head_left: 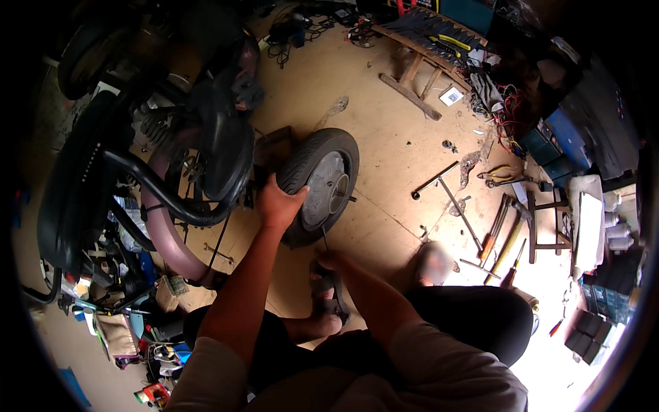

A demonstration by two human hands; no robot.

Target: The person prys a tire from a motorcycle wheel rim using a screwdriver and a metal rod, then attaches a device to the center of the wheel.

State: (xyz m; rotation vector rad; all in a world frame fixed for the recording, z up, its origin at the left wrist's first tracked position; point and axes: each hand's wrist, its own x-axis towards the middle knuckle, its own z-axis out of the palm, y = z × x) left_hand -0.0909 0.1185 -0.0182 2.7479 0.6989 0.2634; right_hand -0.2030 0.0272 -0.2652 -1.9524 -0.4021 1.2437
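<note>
A small motor-scooter wheel (328, 189) with a black tyre and a grey hub stands upright on the floor in front of me, leaning slightly. Its axle stub sticks out to the right. My left hand (280, 204) grips the tyre's near left side, thumb over the sidewall and fingers round the tread. Lower down, my right hand (331, 261) is closed on a thin metal rod (325, 237), whose upper end meets the lower rim edge of the wheel. The rod's handle and exact kind are hidden in my fist.
A dark scooter (220, 137) stands close on the left. To the right lie a T-handle wrench (458, 206), a hammer (511, 237), pliers (503, 173) and a screwdriver (513, 268). Beyond is a wooden stool (415, 72). A spanner (218, 254) lies at left.
</note>
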